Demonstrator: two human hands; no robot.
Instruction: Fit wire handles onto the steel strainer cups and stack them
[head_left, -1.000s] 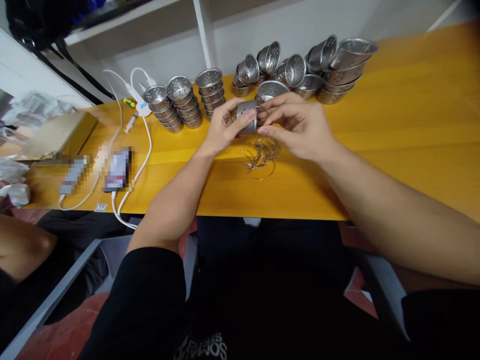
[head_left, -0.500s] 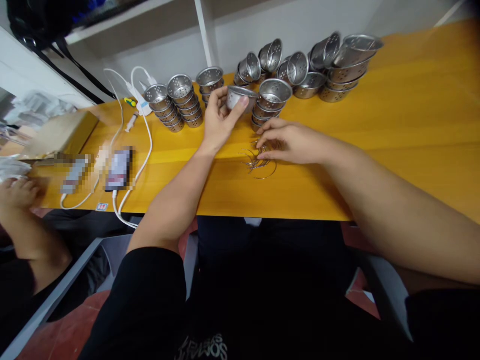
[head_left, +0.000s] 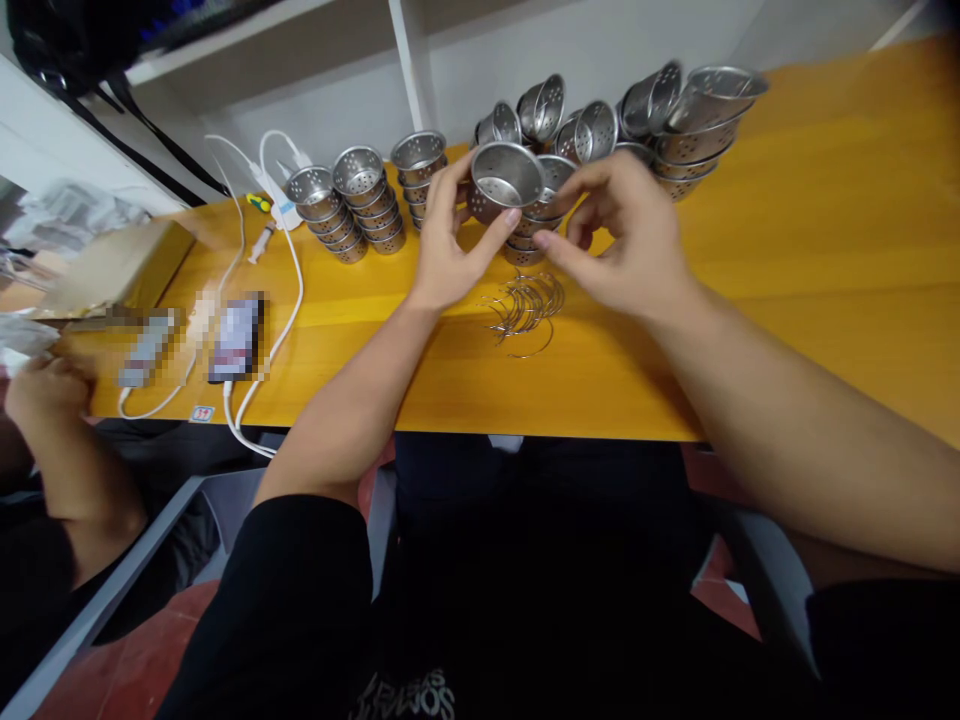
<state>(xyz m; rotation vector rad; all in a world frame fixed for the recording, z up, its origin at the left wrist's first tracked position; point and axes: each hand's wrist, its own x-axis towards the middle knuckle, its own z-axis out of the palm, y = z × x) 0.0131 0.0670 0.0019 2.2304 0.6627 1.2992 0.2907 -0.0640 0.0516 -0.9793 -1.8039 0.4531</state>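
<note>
My left hand is closed on a small metal strainer cup with holes in its wall, held off the table and tilted so its inside shows. My right hand is raised just right of that cup, its fingers curled toward the thumb; anything thin between them is too small to make out. Below the hands a loose pile of thin curved wires lies on the table. Right behind the held cup, a stack of similar cups is partly hidden by the cup and my right hand.
More perforated cups stand in stacks at left and right, with tilted ones between. Two phones on white cables, a syringe and a cardboard box lie leftward. Another person's hand rests at far left.
My right hand has lifted from the wire pile up to beside the held cup. My left hand has tipped the cup's opening toward me and shifted it slightly right.
</note>
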